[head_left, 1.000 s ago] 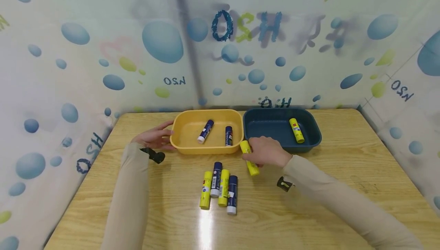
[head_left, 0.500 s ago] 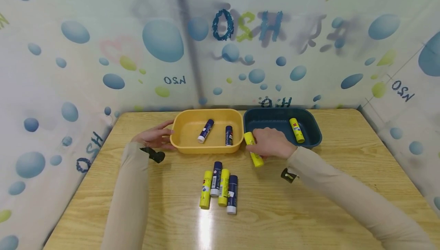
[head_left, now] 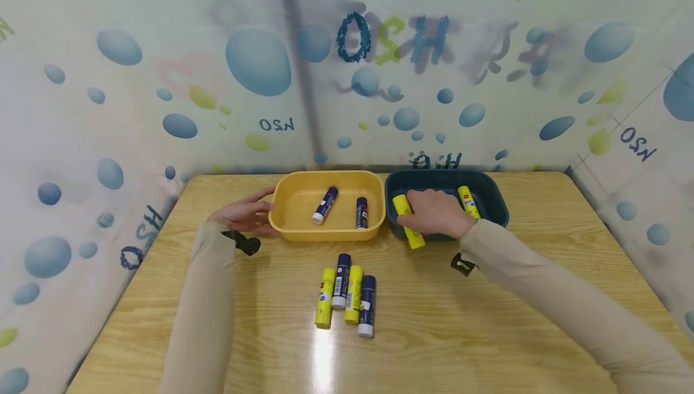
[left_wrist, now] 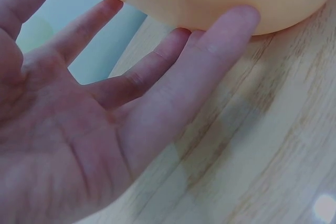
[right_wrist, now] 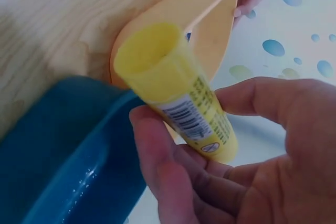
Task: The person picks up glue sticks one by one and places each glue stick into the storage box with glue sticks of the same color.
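Note:
A yellow glue stick [right_wrist: 184, 98] is pinched between the thumb and fingers of my right hand [head_left: 438, 213], tilted over the front left part of the dark blue bin [head_left: 490, 201]. Another yellow glue stick [head_left: 467, 201] lies inside that bin, partly behind the hand. My left hand [head_left: 246, 213] touches the left end of the yellow-orange bin [head_left: 325, 236]; its fingers look fairly straight against the wall in the left wrist view. Two navy glue sticks with white ends, one slanted [head_left: 325, 205] and one nearly upright in view [head_left: 361, 213], lie in the yellow-orange bin.
On the wooden table [head_left: 461, 334], in front of the bins, a row alternates yellow glue sticks [head_left: 325, 297] and navy glue sticks [head_left: 367, 306], lying side by side. The bins stand against each other near the back edge, before a patterned curtain [head_left: 260, 62].
My right hand has moved up and to the right, carrying the yellow glue stick from in front of the bins to over the dark blue bin. The left hand has stayed put.

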Available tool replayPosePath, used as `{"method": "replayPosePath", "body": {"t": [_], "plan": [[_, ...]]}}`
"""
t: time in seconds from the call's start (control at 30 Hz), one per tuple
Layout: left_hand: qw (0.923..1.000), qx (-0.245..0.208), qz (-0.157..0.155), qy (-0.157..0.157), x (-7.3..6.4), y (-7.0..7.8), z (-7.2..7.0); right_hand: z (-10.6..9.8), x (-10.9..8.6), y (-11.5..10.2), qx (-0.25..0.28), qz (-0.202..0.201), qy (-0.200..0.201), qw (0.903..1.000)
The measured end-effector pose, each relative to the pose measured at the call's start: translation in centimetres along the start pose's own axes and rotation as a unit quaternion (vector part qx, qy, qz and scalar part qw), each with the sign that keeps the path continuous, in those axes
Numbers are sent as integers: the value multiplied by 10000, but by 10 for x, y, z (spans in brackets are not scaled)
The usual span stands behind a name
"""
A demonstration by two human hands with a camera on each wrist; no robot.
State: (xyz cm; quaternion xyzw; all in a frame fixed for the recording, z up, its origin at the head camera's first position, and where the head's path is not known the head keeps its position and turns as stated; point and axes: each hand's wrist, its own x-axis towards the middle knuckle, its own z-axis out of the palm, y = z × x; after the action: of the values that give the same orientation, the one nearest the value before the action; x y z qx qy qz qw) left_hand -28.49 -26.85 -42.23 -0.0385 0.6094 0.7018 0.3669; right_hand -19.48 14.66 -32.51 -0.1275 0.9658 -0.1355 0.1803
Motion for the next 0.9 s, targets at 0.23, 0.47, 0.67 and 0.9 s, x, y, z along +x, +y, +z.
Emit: {"method": "replayPosePath", "body": {"t": [0.23, 0.47, 0.67, 0.9], "plan": [[10000, 36, 17, -30, 1, -1, -1, -9, 5, 4, -66, -135, 126, 9998], [9999, 107, 51, -9, 2, -2, -2, -21, 13, 11, 18, 42, -16, 10000], [9999, 129, 90, -26, -1, -1, -2, -28, 22, 16, 82, 359, -136, 9992], [9999, 43, 84, -52, 0, -1, -2, -31, 36, 31, 291, 678, -386, 9965]]}}
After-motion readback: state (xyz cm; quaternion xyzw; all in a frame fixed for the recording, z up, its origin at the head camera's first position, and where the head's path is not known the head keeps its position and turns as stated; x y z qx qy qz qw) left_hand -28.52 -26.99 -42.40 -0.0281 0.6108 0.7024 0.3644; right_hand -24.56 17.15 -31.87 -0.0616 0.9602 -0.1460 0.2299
